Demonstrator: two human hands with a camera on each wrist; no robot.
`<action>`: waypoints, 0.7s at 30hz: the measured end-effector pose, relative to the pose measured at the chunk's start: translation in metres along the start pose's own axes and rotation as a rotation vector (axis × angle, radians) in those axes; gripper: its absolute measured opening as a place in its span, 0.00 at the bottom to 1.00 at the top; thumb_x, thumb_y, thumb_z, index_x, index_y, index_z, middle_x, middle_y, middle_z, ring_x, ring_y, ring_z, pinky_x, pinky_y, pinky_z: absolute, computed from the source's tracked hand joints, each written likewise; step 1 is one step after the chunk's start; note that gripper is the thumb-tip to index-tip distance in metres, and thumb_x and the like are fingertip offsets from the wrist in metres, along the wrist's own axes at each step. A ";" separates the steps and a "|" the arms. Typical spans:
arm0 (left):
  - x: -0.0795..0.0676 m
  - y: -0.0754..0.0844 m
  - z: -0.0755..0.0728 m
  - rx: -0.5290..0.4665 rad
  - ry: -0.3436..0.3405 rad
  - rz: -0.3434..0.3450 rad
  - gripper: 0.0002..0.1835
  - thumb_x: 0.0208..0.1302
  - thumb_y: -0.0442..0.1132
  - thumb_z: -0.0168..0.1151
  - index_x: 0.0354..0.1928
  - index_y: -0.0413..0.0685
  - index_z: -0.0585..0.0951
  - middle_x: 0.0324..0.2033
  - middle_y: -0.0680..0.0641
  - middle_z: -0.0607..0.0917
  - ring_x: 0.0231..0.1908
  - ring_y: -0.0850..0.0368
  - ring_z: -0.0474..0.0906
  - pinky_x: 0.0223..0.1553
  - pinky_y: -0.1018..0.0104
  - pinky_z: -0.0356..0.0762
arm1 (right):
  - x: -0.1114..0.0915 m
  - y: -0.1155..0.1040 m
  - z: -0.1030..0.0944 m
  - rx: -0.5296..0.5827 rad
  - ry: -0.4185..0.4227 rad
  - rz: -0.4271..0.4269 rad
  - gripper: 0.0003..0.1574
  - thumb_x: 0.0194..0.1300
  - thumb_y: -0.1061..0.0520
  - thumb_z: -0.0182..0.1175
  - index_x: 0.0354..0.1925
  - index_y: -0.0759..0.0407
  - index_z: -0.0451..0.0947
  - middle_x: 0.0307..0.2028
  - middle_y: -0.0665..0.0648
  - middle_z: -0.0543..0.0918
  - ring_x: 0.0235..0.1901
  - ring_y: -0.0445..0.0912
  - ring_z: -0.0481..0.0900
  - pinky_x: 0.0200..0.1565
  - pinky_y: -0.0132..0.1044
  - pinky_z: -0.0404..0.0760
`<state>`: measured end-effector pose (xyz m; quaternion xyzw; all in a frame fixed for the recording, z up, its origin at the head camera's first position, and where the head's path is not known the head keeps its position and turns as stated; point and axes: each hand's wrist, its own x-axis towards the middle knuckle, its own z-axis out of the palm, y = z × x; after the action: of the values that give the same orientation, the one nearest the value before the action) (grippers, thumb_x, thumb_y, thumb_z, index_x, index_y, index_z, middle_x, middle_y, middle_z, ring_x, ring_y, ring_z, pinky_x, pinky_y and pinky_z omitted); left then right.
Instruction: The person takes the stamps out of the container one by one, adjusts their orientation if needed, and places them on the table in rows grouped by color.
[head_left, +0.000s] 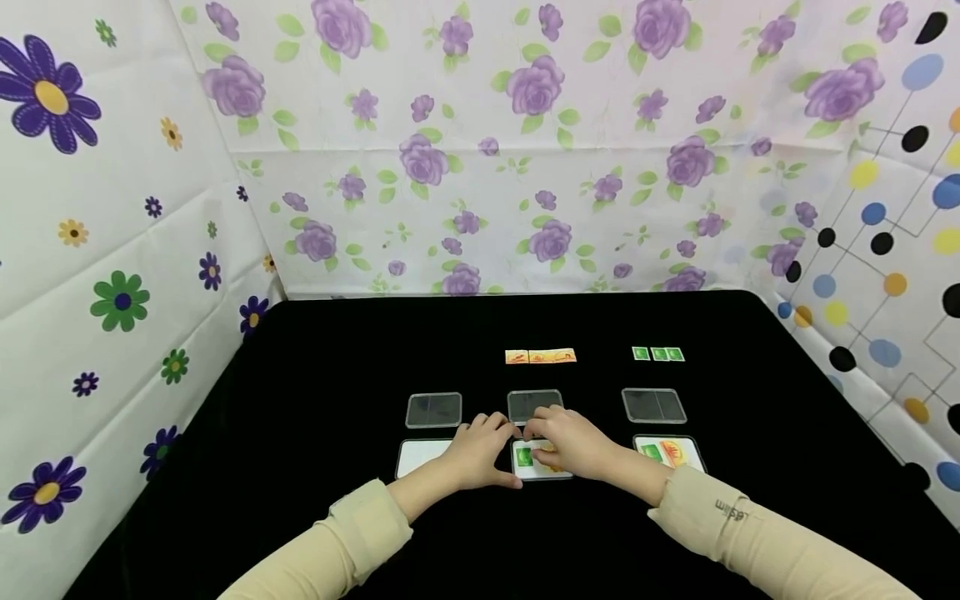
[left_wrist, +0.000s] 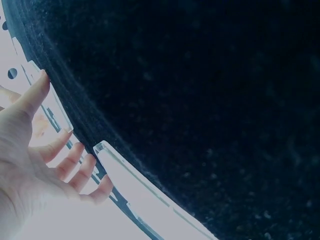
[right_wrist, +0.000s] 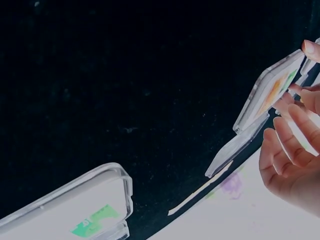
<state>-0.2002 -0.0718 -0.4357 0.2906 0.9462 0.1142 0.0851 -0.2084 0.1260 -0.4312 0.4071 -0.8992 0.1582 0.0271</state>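
In the head view a clear-rimmed case [head_left: 552, 477] holds a white card with a green stamp-like piece [head_left: 524, 457] and an orange piece [head_left: 550, 468]. My left hand [head_left: 480, 454] spreads around its left end, the thumb at the lower corner. Over the case's upper part, my right hand [head_left: 573, 442] bends its fingers, the thumb above the card; it covers part of the orange piece. In the right wrist view that hand [right_wrist: 295, 155] has loosely curled fingers beside the case [right_wrist: 267, 92]. The left wrist view shows the left hand [left_wrist: 30, 160] with parted fingers.
A case with a white card [head_left: 420, 457] lies left, and one with green and orange pieces [head_left: 670, 454] right. Behind stand three dark clear-edged cases, including one at the left [head_left: 434, 410]. Farther back are an orange strip [head_left: 551, 356] and several green pieces [head_left: 660, 354].
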 end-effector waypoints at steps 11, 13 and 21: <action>-0.001 0.003 0.001 -0.001 0.020 -0.011 0.38 0.46 0.59 0.71 0.58 0.49 0.74 0.55 0.48 0.74 0.53 0.50 0.70 0.49 0.47 0.73 | 0.003 -0.002 0.003 -0.052 -0.015 0.039 0.16 0.57 0.53 0.66 0.44 0.56 0.81 0.38 0.50 0.79 0.39 0.45 0.76 0.40 0.40 0.77; -0.001 0.003 0.001 0.000 0.023 -0.008 0.38 0.46 0.59 0.71 0.58 0.49 0.74 0.55 0.48 0.74 0.53 0.50 0.70 0.49 0.47 0.73 | 0.003 -0.003 0.003 -0.054 -0.017 0.040 0.16 0.56 0.54 0.67 0.44 0.56 0.81 0.38 0.50 0.79 0.38 0.44 0.75 0.40 0.40 0.77; 0.000 0.002 0.002 -0.002 0.021 -0.008 0.39 0.46 0.60 0.71 0.59 0.48 0.73 0.56 0.48 0.74 0.54 0.50 0.70 0.50 0.47 0.72 | 0.005 -0.003 0.005 -0.061 -0.035 0.038 0.18 0.56 0.52 0.67 0.44 0.56 0.80 0.38 0.50 0.79 0.38 0.44 0.75 0.41 0.41 0.78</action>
<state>-0.1987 -0.0705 -0.4368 0.2855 0.9481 0.1177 0.0761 -0.2090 0.1186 -0.4344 0.3917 -0.9114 0.1242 0.0209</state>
